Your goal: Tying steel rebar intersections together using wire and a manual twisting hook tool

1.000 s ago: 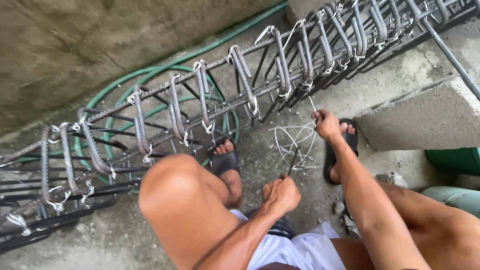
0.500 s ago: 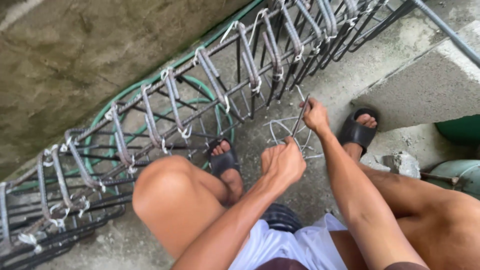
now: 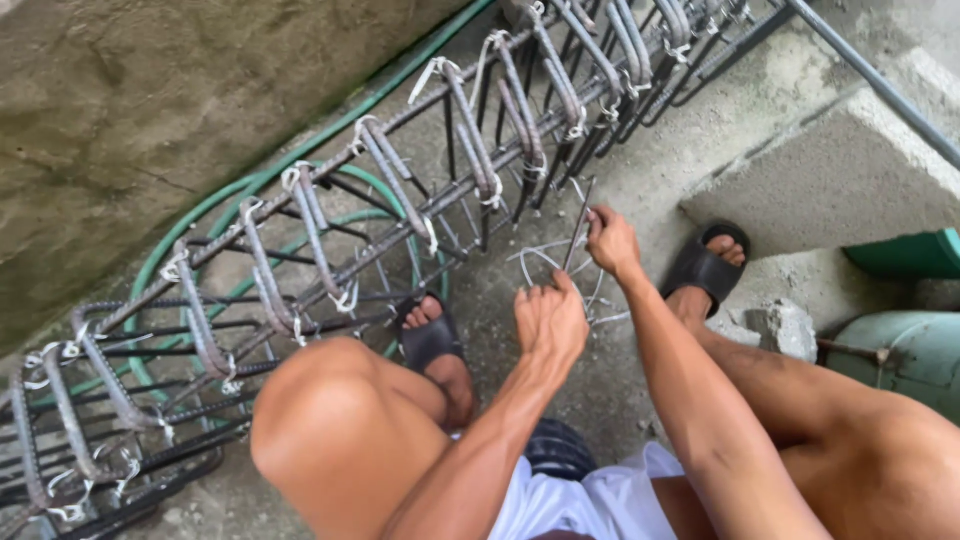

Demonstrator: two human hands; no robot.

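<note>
Right hand (image 3: 612,240) just in front of the rebar cage (image 3: 400,220), fingers clenched on a thin metal rod (image 3: 578,225) standing nearly upright against the cage's near side. Left hand (image 3: 550,320) a little nearer than the cage, fingers pinched on a strand from the bundle of loose tie wire (image 3: 560,275). Bundle lying on the concrete floor (image 3: 640,190) just in front of the cage, between both hands. Green hose (image 3: 190,235) coiled under and behind the cage. Black sandals (image 3: 705,265) on both feet near the cage. Grey concrete block (image 3: 830,180) to the right of the cage.
</note>
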